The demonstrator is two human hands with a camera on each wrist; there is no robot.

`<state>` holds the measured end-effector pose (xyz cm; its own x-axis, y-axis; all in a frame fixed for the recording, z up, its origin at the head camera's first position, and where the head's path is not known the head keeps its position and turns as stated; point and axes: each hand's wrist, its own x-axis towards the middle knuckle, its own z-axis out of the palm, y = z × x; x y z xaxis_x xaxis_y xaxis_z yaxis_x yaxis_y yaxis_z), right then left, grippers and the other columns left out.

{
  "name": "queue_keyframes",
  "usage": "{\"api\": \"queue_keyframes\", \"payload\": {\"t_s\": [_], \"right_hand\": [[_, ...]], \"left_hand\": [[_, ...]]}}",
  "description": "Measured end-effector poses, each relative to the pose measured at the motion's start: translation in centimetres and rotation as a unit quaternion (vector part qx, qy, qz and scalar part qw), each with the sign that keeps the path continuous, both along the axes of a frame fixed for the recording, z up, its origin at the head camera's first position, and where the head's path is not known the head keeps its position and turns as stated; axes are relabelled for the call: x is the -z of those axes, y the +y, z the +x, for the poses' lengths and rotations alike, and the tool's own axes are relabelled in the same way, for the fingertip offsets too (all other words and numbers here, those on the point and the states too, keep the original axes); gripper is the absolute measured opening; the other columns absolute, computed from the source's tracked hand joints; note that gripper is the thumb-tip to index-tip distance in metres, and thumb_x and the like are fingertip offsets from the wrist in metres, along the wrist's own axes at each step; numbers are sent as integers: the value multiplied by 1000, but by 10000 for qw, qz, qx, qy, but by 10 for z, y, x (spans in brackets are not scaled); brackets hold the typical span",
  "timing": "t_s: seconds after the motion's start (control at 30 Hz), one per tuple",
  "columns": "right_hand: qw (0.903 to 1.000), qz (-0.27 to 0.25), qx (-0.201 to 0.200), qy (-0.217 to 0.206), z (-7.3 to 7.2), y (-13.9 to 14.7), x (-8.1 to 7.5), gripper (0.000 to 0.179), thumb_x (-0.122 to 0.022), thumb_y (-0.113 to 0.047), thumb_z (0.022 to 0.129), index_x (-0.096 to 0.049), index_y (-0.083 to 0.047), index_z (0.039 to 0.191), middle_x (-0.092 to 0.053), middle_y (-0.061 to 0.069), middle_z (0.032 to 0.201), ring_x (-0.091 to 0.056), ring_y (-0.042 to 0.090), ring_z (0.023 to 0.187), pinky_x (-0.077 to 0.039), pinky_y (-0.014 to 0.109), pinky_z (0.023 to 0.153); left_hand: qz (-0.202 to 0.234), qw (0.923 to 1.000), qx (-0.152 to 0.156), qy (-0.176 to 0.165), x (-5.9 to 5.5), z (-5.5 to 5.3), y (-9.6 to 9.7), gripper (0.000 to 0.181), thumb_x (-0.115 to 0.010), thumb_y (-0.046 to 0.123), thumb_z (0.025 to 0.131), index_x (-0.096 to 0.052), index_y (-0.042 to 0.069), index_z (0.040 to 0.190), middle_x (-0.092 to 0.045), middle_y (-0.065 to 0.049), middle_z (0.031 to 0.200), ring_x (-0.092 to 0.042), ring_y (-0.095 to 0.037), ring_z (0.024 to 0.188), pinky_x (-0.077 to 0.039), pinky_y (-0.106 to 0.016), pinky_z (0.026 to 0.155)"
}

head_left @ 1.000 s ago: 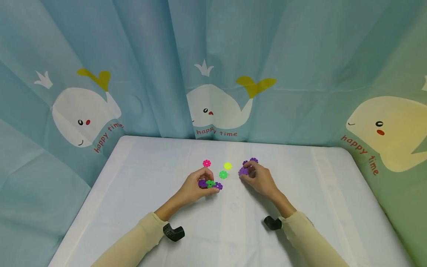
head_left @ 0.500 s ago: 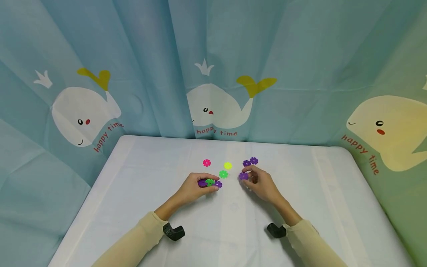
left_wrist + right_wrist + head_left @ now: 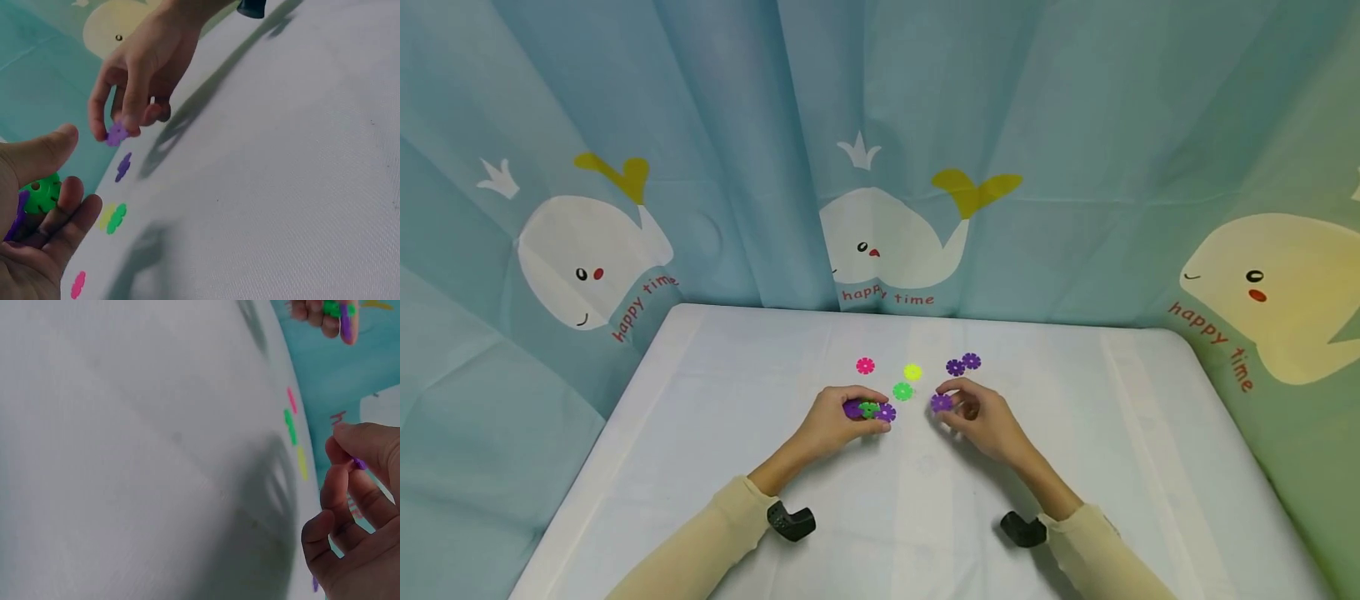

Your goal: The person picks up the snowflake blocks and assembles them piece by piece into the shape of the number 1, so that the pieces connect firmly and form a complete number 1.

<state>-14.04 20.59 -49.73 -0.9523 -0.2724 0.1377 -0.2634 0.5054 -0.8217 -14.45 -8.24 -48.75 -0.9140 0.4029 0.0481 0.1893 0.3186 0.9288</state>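
Note:
My left hand (image 3: pixel 837 423) holds a short row of joined snowflake discs, a green disc (image 3: pixel 869 410) between purple ones. Its palm and fingers hide part of that row in the left wrist view. Facing it, a hand's width away, my right hand (image 3: pixel 991 418) pinches a single purple snowflake disc (image 3: pixel 941 403) between thumb and fingertips. Both hands are raised off the tabletop, and their shadows fall below them. In the right wrist view only a sliver of the pinched purple disc (image 3: pixel 359 463) shows past the thumb.
Loose discs lie on the white table (image 3: pixel 737 400) beyond the hands: a pink disc (image 3: pixel 865 366), a yellow disc (image 3: pixel 912 372), a green disc (image 3: pixel 902 391) and two purple discs (image 3: pixel 963 364) side by side. A whale-printed curtain (image 3: pixel 737 167) hangs behind the table's far edge.
My right hand has drawn its purple disc nearer to me and slightly left, away from the two purple discs. My left hand's upper finger has straightened over the joined row, which shifted slightly left.

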Motion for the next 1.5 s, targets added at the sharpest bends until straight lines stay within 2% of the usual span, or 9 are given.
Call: {"api": "queue_keyframes", "payload": {"t_s": [0.33, 0.57, 0.73, 0.97, 1.1, 1.2, 1.4, 1.5], "right_hand": [[9978, -590, -251, -148, 15, -9, -24, 35, -82, -13, 89, -73, -9, 122, -74, 1, 94, -64, 15, 74, -52, 25, 65], [9930, -1057, -442, -290, 21, -15, -33, 30, -82, -9, 88, -73, -8, 117, -74, 5, 92, -66, 16, 77, -54, 24, 68], [9903, -1224, -591, -296, 21, -18, -32, 29, -81, -6, 88, -72, -8, 116, -73, 7, 91, -66, 18, 76, -54, 24, 67], [9891, -1161, -899, -143, 22, -19, -27, 33, -74, -1, 93, -69, -1, 125, -71, 10, 90, -66, 33, 73, -55, 30, 63], [9886, -1209, -890, -92, 23, -22, -25, 32, -71, 1, 94, -68, 0, 126, -71, 14, 90, -64, 38, 72, -55, 35, 62], [9879, -1334, -786, -41, 24, -25, -24, 31, -73, 2, 92, -70, -4, 122, -71, 12, 90, -64, 35, 71, -54, 30, 62], [9890, -1368, -503, 259, 25, -33, -23, 27, -77, 1, 89, -71, -8, 114, -70, 8, 84, -60, 16, 69, -50, 24, 62], [9882, -1447, -422, 263, 24, -33, -18, 26, -78, -1, 89, -71, -10, 113, -70, 8, 84, -61, 16, 71, -52, 24, 64]], "left_hand": [[134, 9980, 72, 612, -6, 1, 4, 40, -92, 22, 78, -78, 14, 115, -75, 7, 108, -68, -9, 102, -54, -27, 92], [218, 9941, 160, 1049, -10, 2, 9, 36, -92, 17, 78, -78, 14, 110, -75, 4, 107, -70, -10, 100, -55, -29, 91], [364, 9931, 280, 1078, -11, 2, 11, 35, -92, 16, 78, -79, 13, 109, -76, 4, 105, -71, -10, 97, -56, -28, 88], [378, 9923, 359, 1127, -12, 2, 13, 34, -92, 16, 78, -78, 12, 110, -76, 3, 105, -71, -10, 97, -56, -28, 88], [317, 9925, 357, 1122, -11, 2, 13, 34, -92, 16, 78, -78, 11, 110, -76, 2, 105, -70, -10, 97, -56, -28, 88], [321, 9921, 374, 1156, -11, 2, 14, 35, -92, 16, 79, -78, 10, 110, -76, 1, 106, -70, -11, 98, -56, -29, 88], [337, 9918, 395, 1168, -12, 1, 15, 35, -91, 16, 79, -78, 10, 111, -76, 0, 107, -71, -12, 99, -56, -29, 90], [344, 9919, 391, 1157, -12, 2, 14, 34, -91, 17, 80, -78, 10, 111, -76, -1, 107, -71, -14, 100, -56, -29, 89]]}}
